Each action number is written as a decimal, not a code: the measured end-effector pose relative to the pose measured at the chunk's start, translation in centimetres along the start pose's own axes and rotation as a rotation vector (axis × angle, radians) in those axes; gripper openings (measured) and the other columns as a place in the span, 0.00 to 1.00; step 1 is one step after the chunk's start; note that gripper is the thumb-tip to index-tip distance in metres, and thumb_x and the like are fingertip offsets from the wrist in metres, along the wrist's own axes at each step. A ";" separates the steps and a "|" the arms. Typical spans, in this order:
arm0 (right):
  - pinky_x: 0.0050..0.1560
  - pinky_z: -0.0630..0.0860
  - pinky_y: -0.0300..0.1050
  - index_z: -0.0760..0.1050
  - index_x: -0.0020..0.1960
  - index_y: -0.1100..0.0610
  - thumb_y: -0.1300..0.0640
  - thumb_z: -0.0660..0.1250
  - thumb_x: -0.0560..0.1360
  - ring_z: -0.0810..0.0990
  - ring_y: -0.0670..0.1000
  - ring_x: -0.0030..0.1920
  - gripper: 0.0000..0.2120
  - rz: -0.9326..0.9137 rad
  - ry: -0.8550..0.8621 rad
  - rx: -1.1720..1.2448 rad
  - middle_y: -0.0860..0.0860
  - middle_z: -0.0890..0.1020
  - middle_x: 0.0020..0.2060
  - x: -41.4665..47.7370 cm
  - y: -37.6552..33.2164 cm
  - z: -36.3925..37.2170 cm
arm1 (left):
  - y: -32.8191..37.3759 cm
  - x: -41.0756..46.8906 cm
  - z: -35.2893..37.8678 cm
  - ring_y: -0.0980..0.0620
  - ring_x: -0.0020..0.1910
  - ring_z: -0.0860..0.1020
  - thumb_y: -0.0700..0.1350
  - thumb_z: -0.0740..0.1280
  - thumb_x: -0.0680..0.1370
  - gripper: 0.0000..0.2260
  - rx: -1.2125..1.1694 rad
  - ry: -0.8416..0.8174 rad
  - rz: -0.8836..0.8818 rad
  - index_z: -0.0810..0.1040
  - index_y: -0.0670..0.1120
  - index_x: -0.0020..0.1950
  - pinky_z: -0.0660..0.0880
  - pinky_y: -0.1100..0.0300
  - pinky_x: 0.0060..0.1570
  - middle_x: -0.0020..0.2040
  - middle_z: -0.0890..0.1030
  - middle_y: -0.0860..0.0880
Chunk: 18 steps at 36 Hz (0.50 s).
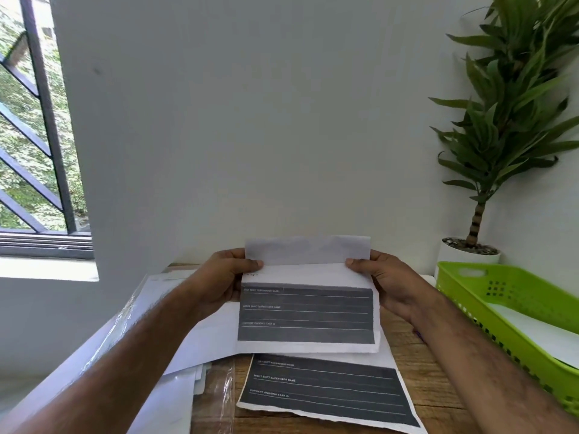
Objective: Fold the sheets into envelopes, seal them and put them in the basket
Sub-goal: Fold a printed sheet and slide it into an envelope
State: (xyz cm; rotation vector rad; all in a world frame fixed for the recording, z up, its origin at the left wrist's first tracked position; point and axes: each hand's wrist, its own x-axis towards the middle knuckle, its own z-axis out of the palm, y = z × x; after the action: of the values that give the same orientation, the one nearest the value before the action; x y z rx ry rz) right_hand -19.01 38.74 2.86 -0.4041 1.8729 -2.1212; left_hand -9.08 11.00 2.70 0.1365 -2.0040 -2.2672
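A printed sheet is lying on the table, just below my fingers. My left hand and right hand are pinching the folded sheet at its upper corners (flap standing up). The green basket is sitting right of my right fingers, holding white paper.

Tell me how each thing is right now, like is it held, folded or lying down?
held sheet: lifted off the table, top strip creased and standing up.
left hand: pinches the sheet's left edge.
right hand: pinches its right edge.
second sheet: lying flat on the table, print up.
green basket: on the right, white paper inside.
plant: upright in its white pot.
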 end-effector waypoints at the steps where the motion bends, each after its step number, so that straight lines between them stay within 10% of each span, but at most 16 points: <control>1: 0.63 0.78 0.61 0.81 0.61 0.60 0.62 0.72 0.75 0.83 0.62 0.57 0.15 0.011 -0.007 -0.003 0.59 0.86 0.55 -0.1 -0.1 -0.1 | 0.0 0.0 -0.1 0.43 0.45 0.83 0.36 0.66 0.79 0.11 0.000 0.004 -0.003 0.81 0.40 0.60 0.83 0.51 0.46 0.55 0.84 0.37; 18: 0.49 0.76 0.54 0.86 0.47 0.61 0.58 0.56 0.73 0.79 0.60 0.43 0.19 0.008 -0.006 0.163 0.62 0.82 0.46 -0.3 -0.4 -0.5 | 0.7 -0.2 0.2 0.46 0.34 0.78 0.41 0.57 0.76 0.14 -0.213 0.077 0.023 0.80 0.37 0.49 0.76 0.57 0.36 0.39 0.80 0.42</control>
State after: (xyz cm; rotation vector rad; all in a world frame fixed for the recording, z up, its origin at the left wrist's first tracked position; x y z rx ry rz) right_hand -18.99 39.36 3.21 -0.3652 1.6798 -2.2432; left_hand -8.84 11.16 3.42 0.1771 -1.7053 -2.4029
